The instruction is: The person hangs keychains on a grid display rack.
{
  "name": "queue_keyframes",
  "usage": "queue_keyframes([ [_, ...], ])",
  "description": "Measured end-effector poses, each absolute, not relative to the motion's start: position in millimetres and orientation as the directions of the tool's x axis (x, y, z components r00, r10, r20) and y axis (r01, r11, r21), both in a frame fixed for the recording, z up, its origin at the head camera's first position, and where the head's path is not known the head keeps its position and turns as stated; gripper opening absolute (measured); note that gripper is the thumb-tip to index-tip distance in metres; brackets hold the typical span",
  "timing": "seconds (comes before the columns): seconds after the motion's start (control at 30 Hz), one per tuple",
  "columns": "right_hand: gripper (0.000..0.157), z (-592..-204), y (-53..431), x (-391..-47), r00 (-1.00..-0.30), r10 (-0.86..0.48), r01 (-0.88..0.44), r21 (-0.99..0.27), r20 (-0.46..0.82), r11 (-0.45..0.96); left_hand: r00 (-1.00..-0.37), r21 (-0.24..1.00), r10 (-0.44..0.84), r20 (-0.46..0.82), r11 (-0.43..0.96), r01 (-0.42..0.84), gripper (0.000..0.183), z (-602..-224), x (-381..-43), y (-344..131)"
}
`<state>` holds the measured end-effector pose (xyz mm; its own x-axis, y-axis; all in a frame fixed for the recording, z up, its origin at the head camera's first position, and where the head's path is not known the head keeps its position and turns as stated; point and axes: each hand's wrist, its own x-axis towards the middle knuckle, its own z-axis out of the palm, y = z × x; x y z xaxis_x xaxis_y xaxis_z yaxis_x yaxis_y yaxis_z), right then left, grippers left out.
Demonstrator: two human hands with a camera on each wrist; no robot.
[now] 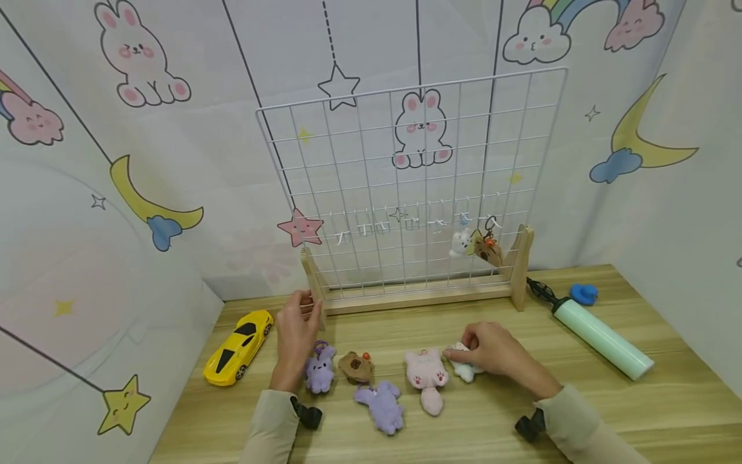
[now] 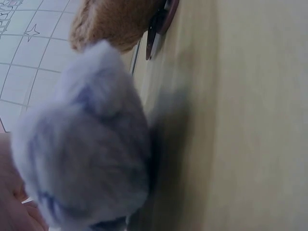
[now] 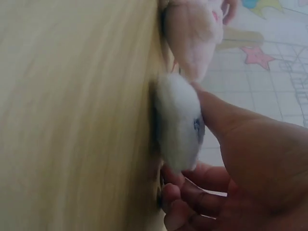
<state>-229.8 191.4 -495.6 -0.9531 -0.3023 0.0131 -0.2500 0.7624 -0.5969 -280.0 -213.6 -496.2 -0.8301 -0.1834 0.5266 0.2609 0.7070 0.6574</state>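
Observation:
My right hand [image 1: 493,351] pinches a small white plush keychain [image 1: 464,368] on the table. In the right wrist view, the thumb is against the white plush [image 3: 179,122] and curled fingers reach its lower end. My left hand [image 1: 298,332] is at the rack's left wooden foot [image 1: 313,277], fingers bent around its edge. Between the hands lie a purple plush keychain [image 1: 321,370], a brown plush [image 1: 356,366] with a red ball, a second purple plush [image 1: 384,407] and a pink plush [image 1: 427,379]. The left wrist view shows a blurred purple plush [image 2: 86,144] close up.
A white wire grid rack [image 1: 406,258] stands at the back with several small hooks. A white plush [image 1: 460,243] and a brown plush [image 1: 488,250] hang at its right. A yellow toy car [image 1: 239,348] lies left; a mint-handled whisk [image 1: 603,338] and blue rubber duck [image 1: 583,294] lie right.

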Motion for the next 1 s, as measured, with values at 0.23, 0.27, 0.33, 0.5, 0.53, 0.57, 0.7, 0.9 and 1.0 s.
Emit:
queue_keyframes([
  [0.23, 0.022, -496, 192, -231, -0.935, -0.356, -0.287, -0.599, 0.004, 0.747, -0.837, 0.663, -0.185, 0.515, 0.705, 0.252, 0.026, -497, -280, -214],
  [0.27, 0.020, -497, 192, -231, -0.933, -0.359, -0.290, -0.600, 0.005, 0.746, -0.837, 0.664, -0.185, 0.514, 0.704, 0.252, 0.026, -497, -280, -214],
  [0.33, 0.019, -497, 192, -232, -0.930, -0.367, -0.295, -0.607, 0.006, 0.738, -0.838, 0.665, -0.186, 0.514, 0.703, 0.251, 0.026, -497, -280, -214],
  [0.5, 0.017, -497, 192, -233, -0.929, -0.371, -0.290, -0.633, 0.005, 0.718, -0.840, 0.669, -0.187, 0.510, 0.700, 0.250, 0.026, -496, -280, -214],
  [0.53, 0.016, -496, 191, -233, -0.928, -0.372, -0.294, -0.641, 0.015, 0.708, -0.840, 0.669, -0.186, 0.510, 0.700, 0.251, 0.026, -496, -280, -214],
  [0.57, 0.014, -497, 191, -233, -0.929, -0.368, -0.298, -0.646, 0.029, 0.702, -0.840, 0.669, -0.187, 0.510, 0.700, 0.250, 0.026, -496, -280, -214],
  [0.7, 0.007, -496, 191, -235, -0.929, -0.350, -0.338, -0.671, 0.123, 0.660, -0.842, 0.672, -0.186, 0.506, 0.698, 0.249, 0.026, -496, -280, -214],
  [0.9, 0.009, -489, 192, -237, -0.940, -0.275, -0.337, -0.683, 0.202, 0.649, -0.846, 0.677, -0.189, 0.499, 0.694, 0.244, 0.026, -495, -280, -214],
  [1.0, 0.013, -483, 193, -237, -0.947, -0.249, -0.320, -0.692, 0.205, 0.647, -0.845, 0.676, -0.187, 0.501, 0.694, 0.247, 0.026, -495, -280, -214],
])
